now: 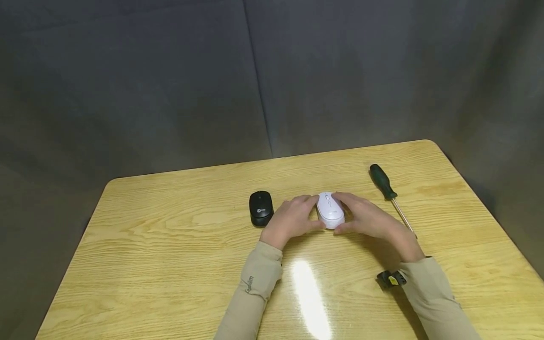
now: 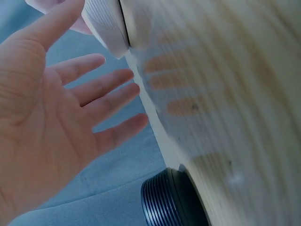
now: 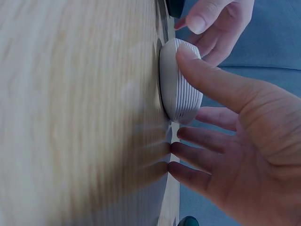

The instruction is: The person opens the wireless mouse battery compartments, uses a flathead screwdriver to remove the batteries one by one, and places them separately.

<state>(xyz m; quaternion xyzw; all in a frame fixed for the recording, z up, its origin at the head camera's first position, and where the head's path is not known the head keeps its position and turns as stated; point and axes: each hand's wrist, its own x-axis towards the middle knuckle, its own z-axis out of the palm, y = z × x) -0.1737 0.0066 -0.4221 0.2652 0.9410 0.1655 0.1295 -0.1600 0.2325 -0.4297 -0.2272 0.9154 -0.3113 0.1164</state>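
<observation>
A white computer mouse (image 1: pixel 329 211) rests on the wooden table between both hands. My left hand (image 1: pixel 295 217) is at its left side, index fingertip near the front and thumb by the rear corner. In the left wrist view, the fingers of this hand (image 2: pixel 70 108) are spread and fairly straight. On the opposite side is my right hand (image 1: pixel 367 217), its index finger beside the front of the mouse. The right wrist view has the right thumb (image 3: pixel 211 82) against the ridged rear of the white mouse (image 3: pixel 181 82), the other fingers extended along its side.
A black computer mouse (image 1: pixel 261 208) lies just left of the left hand. To the right is a screwdriver (image 1: pixel 382 182) with a green handle, its shaft pointing toward the right forearm. A dark grey cloth (image 1: pixel 170 94) hangs behind the table (image 1: pixel 170 264).
</observation>
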